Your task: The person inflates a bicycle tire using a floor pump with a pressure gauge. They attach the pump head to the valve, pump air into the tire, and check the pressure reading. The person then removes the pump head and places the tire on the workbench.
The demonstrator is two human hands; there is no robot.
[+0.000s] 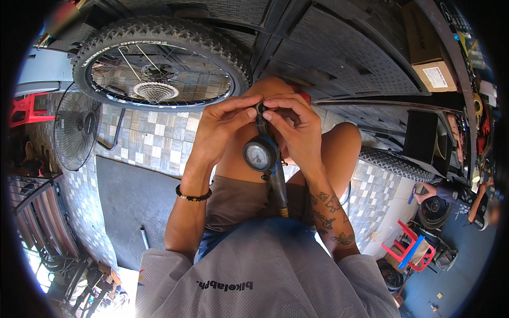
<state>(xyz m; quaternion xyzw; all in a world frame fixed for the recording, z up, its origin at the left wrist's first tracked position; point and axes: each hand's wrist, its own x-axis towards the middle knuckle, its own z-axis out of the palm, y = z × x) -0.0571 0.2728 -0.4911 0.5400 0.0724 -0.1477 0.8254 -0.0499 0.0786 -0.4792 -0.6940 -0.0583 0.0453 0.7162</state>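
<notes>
A tyre inflator [277,185] with a round dial gauge [259,155] and a dark handle lies upright along my lap, between my thighs. My left hand [225,127] is closed, its thumb and fingertips pinching the small dark fitting [260,109] at the inflator's far end. From the other side my right hand [298,124] pinches the same fitting, fingers curled. The fingertips cover most of that piece, so its exact shape is hidden. A yellowish hose end [284,212] shows at the bottom of the handle, near my shirt.
Beyond my hands a knobby-tyred bicycle wheel [233,63] with a cassette leans by dark cabinets [339,47]. A black fan [78,127] and a dark mat [132,206] are at left. Another tyre [397,163], a red stool [408,246] and a person [450,196] are at right.
</notes>
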